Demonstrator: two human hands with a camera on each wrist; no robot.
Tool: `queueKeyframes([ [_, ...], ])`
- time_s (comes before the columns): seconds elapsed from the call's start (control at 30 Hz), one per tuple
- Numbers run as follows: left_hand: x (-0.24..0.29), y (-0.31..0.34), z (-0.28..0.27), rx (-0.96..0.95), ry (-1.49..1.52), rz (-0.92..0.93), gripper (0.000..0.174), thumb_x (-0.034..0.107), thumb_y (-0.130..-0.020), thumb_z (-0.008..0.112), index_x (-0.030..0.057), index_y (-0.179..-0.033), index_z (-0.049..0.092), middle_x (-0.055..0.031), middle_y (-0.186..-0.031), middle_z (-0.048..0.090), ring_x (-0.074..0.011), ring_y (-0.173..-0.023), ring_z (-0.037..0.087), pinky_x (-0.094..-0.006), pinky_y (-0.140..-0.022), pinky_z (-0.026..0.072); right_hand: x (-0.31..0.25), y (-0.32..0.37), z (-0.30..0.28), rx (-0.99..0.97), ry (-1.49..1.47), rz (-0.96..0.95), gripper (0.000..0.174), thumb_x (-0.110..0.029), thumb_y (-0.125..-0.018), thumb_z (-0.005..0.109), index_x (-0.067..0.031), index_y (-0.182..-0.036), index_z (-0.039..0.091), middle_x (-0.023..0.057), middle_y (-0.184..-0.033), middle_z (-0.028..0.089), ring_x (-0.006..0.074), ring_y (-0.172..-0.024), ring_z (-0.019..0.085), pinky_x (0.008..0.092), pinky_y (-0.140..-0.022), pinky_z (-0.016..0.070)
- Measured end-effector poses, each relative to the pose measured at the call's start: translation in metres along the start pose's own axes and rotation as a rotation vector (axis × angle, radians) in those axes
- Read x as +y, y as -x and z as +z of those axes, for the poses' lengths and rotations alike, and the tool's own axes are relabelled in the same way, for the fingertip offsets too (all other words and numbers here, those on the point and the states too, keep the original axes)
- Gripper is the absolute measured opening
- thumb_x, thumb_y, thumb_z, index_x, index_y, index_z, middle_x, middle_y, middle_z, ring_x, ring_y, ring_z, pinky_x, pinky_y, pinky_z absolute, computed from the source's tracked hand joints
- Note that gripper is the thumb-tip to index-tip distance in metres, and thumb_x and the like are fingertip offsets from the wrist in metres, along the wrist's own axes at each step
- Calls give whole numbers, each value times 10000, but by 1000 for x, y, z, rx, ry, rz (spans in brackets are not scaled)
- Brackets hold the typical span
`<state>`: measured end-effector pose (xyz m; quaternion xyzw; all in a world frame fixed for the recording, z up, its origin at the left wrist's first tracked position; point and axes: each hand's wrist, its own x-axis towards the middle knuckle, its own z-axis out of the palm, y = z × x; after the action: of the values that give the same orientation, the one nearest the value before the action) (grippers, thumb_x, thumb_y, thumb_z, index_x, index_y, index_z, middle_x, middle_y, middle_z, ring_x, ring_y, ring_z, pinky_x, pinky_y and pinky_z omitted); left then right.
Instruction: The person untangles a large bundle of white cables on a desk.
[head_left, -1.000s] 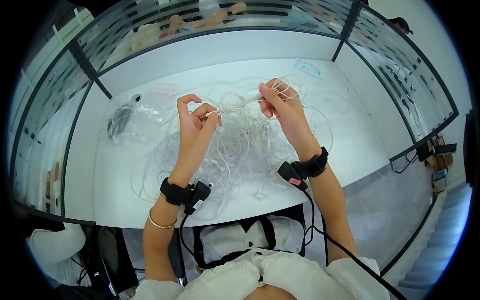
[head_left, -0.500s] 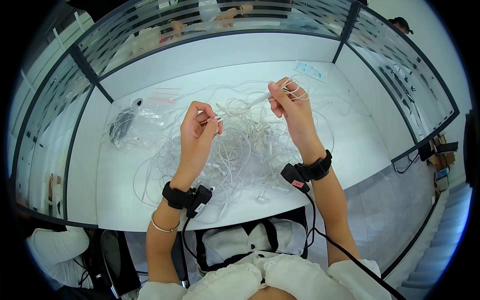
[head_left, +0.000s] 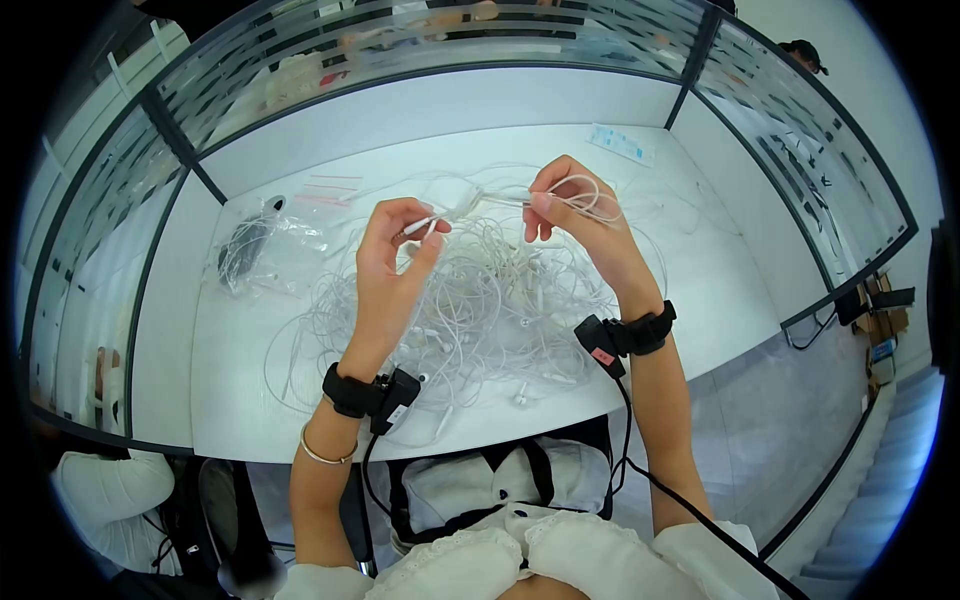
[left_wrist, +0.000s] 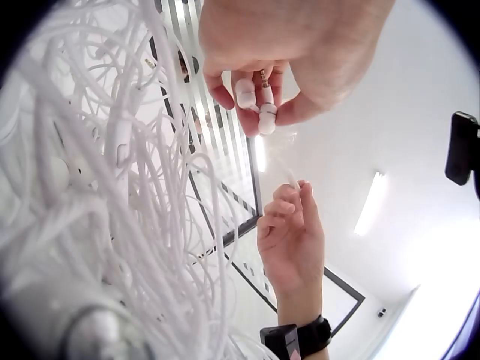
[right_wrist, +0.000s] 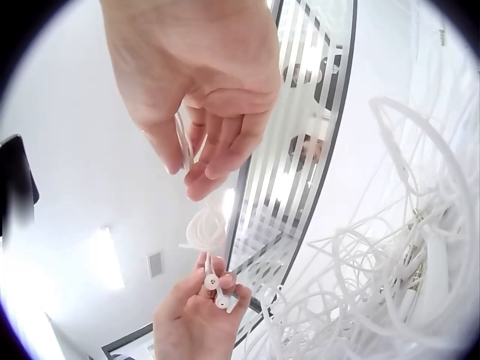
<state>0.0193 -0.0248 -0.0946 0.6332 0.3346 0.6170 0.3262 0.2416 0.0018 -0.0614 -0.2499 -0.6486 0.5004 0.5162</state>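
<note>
My left hand (head_left: 392,255) pinches the end of a pair of white wired earphones (head_left: 463,205) above the table. In the left wrist view two earbuds (left_wrist: 267,120) and a metal-tipped plug (left_wrist: 264,78) show between those fingers. My right hand (head_left: 592,222) grips the far part of the same cable between thumb and fingers, and cable loops (head_left: 590,197) stick out over the back of that hand. Between the hands the cable bundle spans the gap, its coils (right_wrist: 204,229) showing in the right wrist view. Beneath lies a large tangle of white earphone cables (head_left: 490,290).
A clear plastic bag (head_left: 300,235) and a dark object with cable round it (head_left: 245,245) lie at the table's left. A blue-and-white packet (head_left: 620,143) sits at the back right. Low white panels topped with glass (head_left: 450,95) enclose the table on several sides.
My right hand first moved right, drawing the cable out, then lowered slightly and turned. My left hand has shifted little; its fingers have spread somewhat around the earphone end.
</note>
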Motion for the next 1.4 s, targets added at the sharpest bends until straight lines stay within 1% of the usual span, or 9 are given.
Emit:
queueKeyframes([
  [0.27, 14, 1, 0, -158, -189, -202, 286, -1, -771, 663, 11, -1046, 587, -39, -817, 660, -88, -817, 614, -239, -829, 434, -4, 0, 0, -4, 39, 39, 181, -192, -859, 651, -42, -952, 607, 70, -828, 645, 123, -683, 613, 232, -602, 451],
  [0.4, 7, 1, -4, -198, -449, -1, 299, 37, -770, 678, 16, -1058, 600, -15, -779, 668, -92, -802, 618, -300, -880, 424, -5, 1, 3, -19, 4, 58, 163, -136, -853, 653, -34, -973, 609, 76, -799, 649, 121, -659, 610, 236, -590, 473],
  [0.53, 4, 4, 2, -262, -156, -220, 364, 42, -777, 675, 27, -1125, 568, -17, -828, 657, -102, -837, 607, -299, -924, 398, 1, -2, 6, 23, -40, 57, 156, -114, -869, 642, -4, -975, 609, 82, -810, 639, 105, -653, 592, 236, -589, 475],
  [0.7, 8, 8, 8, -382, -83, -203, 644, 121, -756, 723, 32, -1318, 421, -63, -1025, 624, -164, -1016, 563, -332, -930, 404, 10, -3, 14, 61, -74, 22, 134, -97, -884, 623, -1, -974, 602, 77, -813, 635, 104, -657, 597, 229, -591, 472],
  [0.8, 8, 8, 9, -387, 15, -228, 570, 137, -802, 679, 18, -1303, 434, -78, -1028, 623, -169, -976, 578, -332, -931, 404, 10, -3, 15, 36, -71, 35, 187, -110, -880, 626, -11, -1034, 586, 71, -830, 635, 112, -683, 607, 235, -621, 476],
  [0.87, 14, 5, 8, -387, 221, -370, 507, 195, -855, 608, 14, -1299, 444, -89, -1030, 621, -177, -935, 587, -327, -907, 411, 10, -4, 15, 4, -69, 44, 247, -122, -876, 630, -21, -1094, 570, 65, -845, 636, 120, -707, 615, 241, -650, 480],
  [1.07, 10, -1, 1, -342, 610, -525, 497, 265, -912, 444, -15, -1322, 439, -136, -1078, 618, -200, -868, 603, -309, -847, 429, 16, -3, 19, -98, 124, 19, 463, -144, -858, 618, -79, -1288, 461, 71, -1126, 579, 124, -969, 577, 278, -818, 465],
  [1.2, 10, -1, -2, -332, 734, -573, 522, 214, -893, 426, -56, -1339, 409, -172, -1113, 615, -189, -863, 599, -293, -815, 439, 22, -5, 17, -71, 190, -7, 433, -189, -884, 583, -80, -1291, 481, 63, -1174, 563, 137, -1004, 560, 305, -883, 442],
  [1.4, 12, -2, 0, -544, 558, -631, 469, 230, -920, 439, -53, -1293, 445, -202, -1086, 630, -176, -731, 619, -255, -685, 462, 23, -1, 23, -157, 73, 163, 373, -304, -977, 440, -4, -1078, 638, 79, -991, 653, 158, -964, 574, 292, -887, 424],
])
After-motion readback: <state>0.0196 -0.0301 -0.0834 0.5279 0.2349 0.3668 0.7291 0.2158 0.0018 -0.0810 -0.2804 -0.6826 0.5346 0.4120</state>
